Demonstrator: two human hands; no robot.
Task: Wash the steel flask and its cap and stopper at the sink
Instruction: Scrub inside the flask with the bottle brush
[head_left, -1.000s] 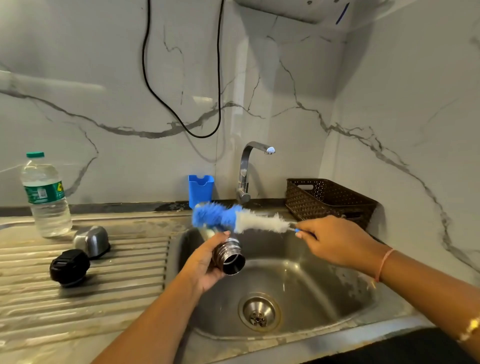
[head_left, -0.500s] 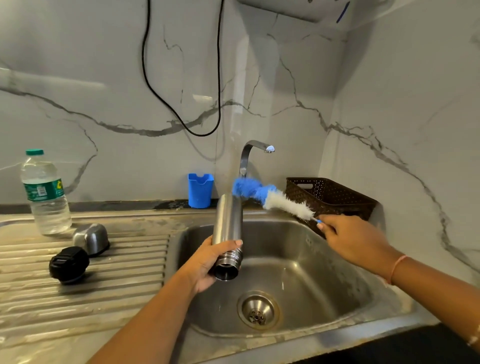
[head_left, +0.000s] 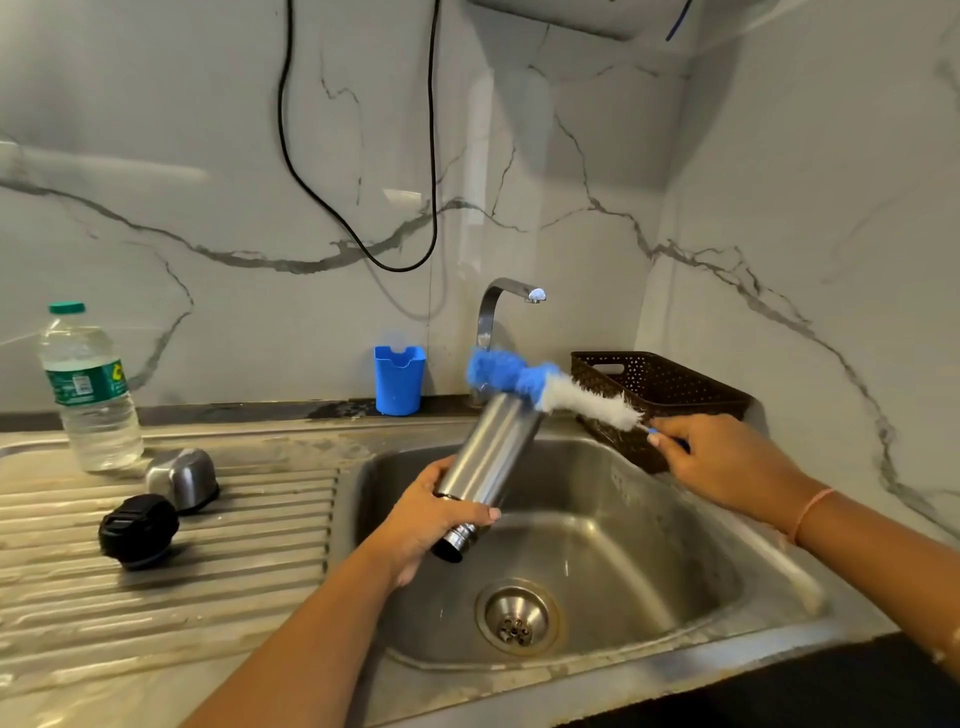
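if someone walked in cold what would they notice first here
Most likely the steel flask, tilted mouth-down over the sink in the left hand, with a blue and white brush held by the right hand against its raised base. Next, the black stopper and steel cap lying on the ribbed drainboard at left.
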